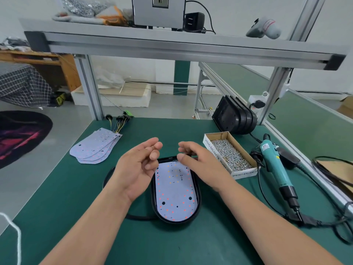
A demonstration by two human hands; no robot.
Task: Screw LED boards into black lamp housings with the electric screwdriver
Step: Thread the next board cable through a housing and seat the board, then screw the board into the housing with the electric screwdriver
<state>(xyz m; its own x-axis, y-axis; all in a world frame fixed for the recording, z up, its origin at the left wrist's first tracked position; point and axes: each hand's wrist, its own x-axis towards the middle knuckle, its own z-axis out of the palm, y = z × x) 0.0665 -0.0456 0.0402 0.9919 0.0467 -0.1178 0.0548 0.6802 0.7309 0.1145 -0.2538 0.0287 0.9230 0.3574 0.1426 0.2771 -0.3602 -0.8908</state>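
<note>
Right of the housing (175, 222), screw box (217, 152) and screwdriver (275, 169); spare boards (95, 148) left

Our left hand (137, 169) raised, palm inward, fingers loosely curled | our right hand (202, 165) facing it, fingers relaxed | hands just apart

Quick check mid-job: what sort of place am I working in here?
Most likely a small lamp-assembly workstation: a green-matted bench under an aluminium-profile frame, an electric screwdriver beside a box of screws, and stacks of LED boards and black housings.
</note>
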